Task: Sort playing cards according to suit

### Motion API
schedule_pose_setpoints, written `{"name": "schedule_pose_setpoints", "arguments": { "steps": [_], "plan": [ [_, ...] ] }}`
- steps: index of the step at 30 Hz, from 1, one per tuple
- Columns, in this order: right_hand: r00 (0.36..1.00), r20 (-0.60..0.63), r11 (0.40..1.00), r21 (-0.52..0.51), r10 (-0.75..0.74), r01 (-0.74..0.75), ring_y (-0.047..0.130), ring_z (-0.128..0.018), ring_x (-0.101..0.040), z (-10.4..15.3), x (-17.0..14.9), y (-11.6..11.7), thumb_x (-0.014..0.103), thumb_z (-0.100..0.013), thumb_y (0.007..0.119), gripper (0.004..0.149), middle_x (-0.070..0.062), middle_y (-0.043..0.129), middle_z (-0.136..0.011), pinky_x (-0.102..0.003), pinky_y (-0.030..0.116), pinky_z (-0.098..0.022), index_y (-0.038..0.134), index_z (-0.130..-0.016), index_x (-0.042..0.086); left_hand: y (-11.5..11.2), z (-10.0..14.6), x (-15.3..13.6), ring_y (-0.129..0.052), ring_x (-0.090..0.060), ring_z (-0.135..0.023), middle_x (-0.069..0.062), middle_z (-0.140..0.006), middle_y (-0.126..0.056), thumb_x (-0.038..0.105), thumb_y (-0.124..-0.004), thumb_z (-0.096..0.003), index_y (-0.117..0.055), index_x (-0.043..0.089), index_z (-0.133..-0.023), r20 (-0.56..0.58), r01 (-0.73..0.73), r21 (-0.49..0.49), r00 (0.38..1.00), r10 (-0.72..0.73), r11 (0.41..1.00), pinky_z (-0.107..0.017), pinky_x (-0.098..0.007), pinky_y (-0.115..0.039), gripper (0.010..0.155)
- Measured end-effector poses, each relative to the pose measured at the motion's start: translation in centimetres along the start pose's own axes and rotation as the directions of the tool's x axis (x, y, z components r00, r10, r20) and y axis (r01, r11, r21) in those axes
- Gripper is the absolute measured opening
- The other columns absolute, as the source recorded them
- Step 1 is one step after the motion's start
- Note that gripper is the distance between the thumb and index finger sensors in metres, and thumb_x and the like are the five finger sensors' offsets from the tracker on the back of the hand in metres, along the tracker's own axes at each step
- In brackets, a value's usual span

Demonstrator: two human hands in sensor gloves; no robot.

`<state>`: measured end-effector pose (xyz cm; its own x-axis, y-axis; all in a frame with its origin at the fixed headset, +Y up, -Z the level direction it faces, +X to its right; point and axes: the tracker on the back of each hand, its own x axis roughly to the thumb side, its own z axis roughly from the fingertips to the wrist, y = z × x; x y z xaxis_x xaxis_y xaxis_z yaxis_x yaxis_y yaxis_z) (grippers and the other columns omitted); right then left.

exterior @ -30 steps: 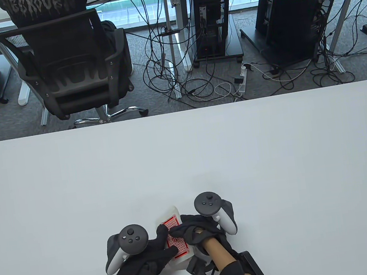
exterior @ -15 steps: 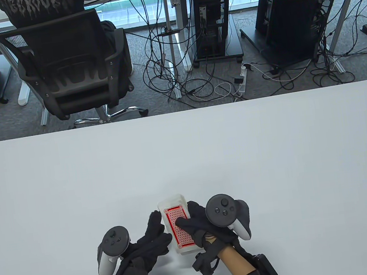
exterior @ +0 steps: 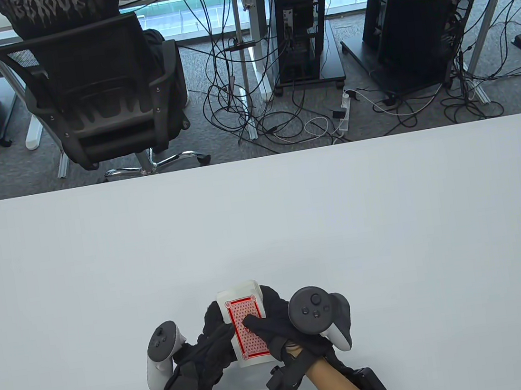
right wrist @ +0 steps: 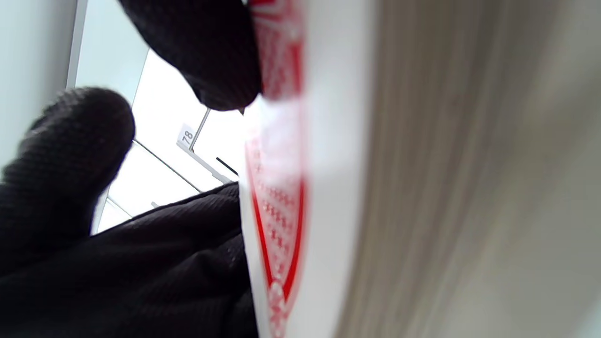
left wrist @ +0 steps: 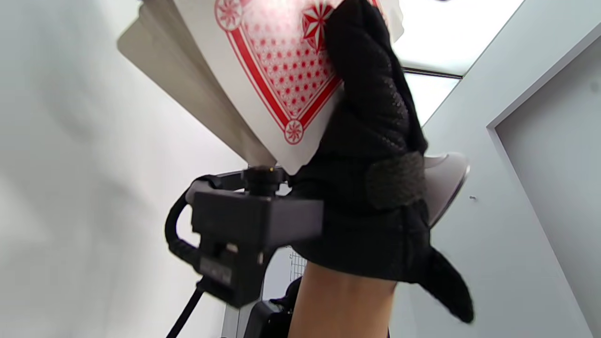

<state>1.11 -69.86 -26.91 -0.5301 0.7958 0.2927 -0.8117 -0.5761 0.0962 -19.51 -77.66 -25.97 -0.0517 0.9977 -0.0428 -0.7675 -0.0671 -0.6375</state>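
Close to the table's near edge, about midway along it, both gloved hands are on one deck of cards, red backs up. The left hand grips its left long side (fingers wrapped under, as far as I can see), while the right hand grasps the right side with a finger laid across the top card. Beyond the table's far edge stands an office chair.
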Motion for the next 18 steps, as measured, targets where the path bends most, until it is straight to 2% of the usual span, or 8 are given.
{"name": "schedule_pose_setpoints", "arguments": {
  "steps": [3,5,6,7,9,13,16,18],
  "plan": [
    [0.973,0.048,0.973,-0.054,0.226,-0.223,0.094,-0.035,-0.043,-0.1,0.9,0.0,0.022,-0.049,0.08,0.062,-0.032,0.081,-0.064,-0.04,0.089,-0.02,0.054,-0.09,-0.017,-0.1,0.3,0.7,-0.024,-0.054,-0.098,-0.03,-0.101,0.002,0.07,-0.049,-0.063,0.017,0.01,-0.095,-0.031,0.112,0.069,0.993,-0.11,0.991,-0.072,-0.059,-0.046,0.095],
    [0.937,0.078,0.94,-0.055,0.341,-0.338,0.094,-0.035,-0.042,0.1,1.8,0.6,0.022,-0.049,0.08,0.062,-0.032,0.081,-0.064,-0.04,0.089,-0.019,0.054,-0.09,-0.017,-0.5,0.2,0.8,-0.026,-0.056,-0.097,-0.032,-0.101,-0.001,0.073,-0.049,-0.0623,0.013,0.012,-0.099,0.011,0.097,0.026,0.995,-0.097,0.995,-0.07,-0.06,-0.049,0.094],
    [0.93,0.096,0.935,-0.049,0.356,-0.352,0.094,-0.035,-0.043,0.2,2.3,1.1,0.022,-0.049,0.08,0.061,-0.032,0.081,-0.063,-0.04,0.089,-0.019,0.055,-0.09,-0.017,-0.9,-0.2,0.7,-0.023,-0.058,-0.095,-0.035,-0.097,0.004,0.075,-0.047,-0.0626,0.011,0.012,-0.101,0.039,0.067,-0.049,0.997,-0.065,0.997,-0.069,-0.062,-0.047,0.094],
    [0.929,0.102,0.934,-0.049,0.356,-0.353,0.094,-0.034,-0.044,0.4,2.8,1.6,0.021,-0.049,0.08,0.061,-0.034,0.082,-0.063,-0.041,0.089,-0.019,0.056,-0.089,-0.017,-1.1,-0.3,0.5,-0.015,-0.061,-0.092,-0.037,-0.091,0.013,0.076,-0.046,-0.0627,0.017,0.013,-0.098,0.041,0.05,-0.102,0.998,-0.046,0.993,-0.068,-0.065,-0.041,0.096],
    [0.916,0.139,0.927,-0.052,0.376,-0.373,0.094,-0.034,-0.046,0.8,3.7,2.4,0.023,-0.051,0.076,0.06,-0.037,0.081,-0.063,-0.042,0.089,-0.019,0.056,-0.089,-0.019,-1.2,-0.3,0.1,-0.006,-0.065,-0.088,-0.038,-0.086,0.02,0.08,-0.044,-0.0618,0.025,0.012,-0.093,0.054,0.005,-0.134,0.999,0.002,0.991,-0.064,-0.07,-0.041,0.102],
    [0.941,0.205,0.961,0.014,0.267,-0.276,0.089,-0.038,-0.054,1.5,5.0,3.1,0.035,-0.056,0.07,0.068,-0.046,0.074,-0.067,-0.047,0.087,-0.023,0.056,-0.09,-0.022,-1.1,-0.4,-0.4,-0.009,-0.067,-0.088,-0.039,-0.088,0.019,0.088,-0.044,-0.0591,0.029,0.008,-0.089,0.115,-0.102,-0.168,0.986,0.123,0.98,-0.06,-0.074,-0.045,0.112],
    [0.948,0.228,0.97,0.045,0.222,-0.238,0.081,-0.044,-0.062,1.7,5.3,3.1,0.029,-0.057,0.065,0.061,-0.051,0.067,-0.072,-0.054,0.083,-0.029,0.055,-0.092,-0.021,-0.5,-0.3,-0.7,-0.011,-0.063,-0.094,-0.033,-0.097,0.014,0.087,-0.049,-0.0581,0.025,0.012,-0.094,0.146,-0.179,-0.141,0.969,0.199,0.974,-0.063,-0.073,-0.046,0.112],
    [0.961,0.229,0.984,0.043,0.156,-0.17,0.081,-0.044,-0.061,1.7,5.0,2.6,0.025,-0.057,0.065,0.058,-0.05,0.068,-0.072,-0.054,0.084,-0.029,0.056,-0.092,-0.02,0.2,-0.1,-1.0,-0.023,-0.059,-0.099,-0.03,-0.104,0.002,0.083,-0.055,-0.0585,0.015,0.016,-0.1,0.13,-0.214,-0.096,0.966,0.225,0.972,-0.065,-0.07,-0.051,0.106]
  ]
}}
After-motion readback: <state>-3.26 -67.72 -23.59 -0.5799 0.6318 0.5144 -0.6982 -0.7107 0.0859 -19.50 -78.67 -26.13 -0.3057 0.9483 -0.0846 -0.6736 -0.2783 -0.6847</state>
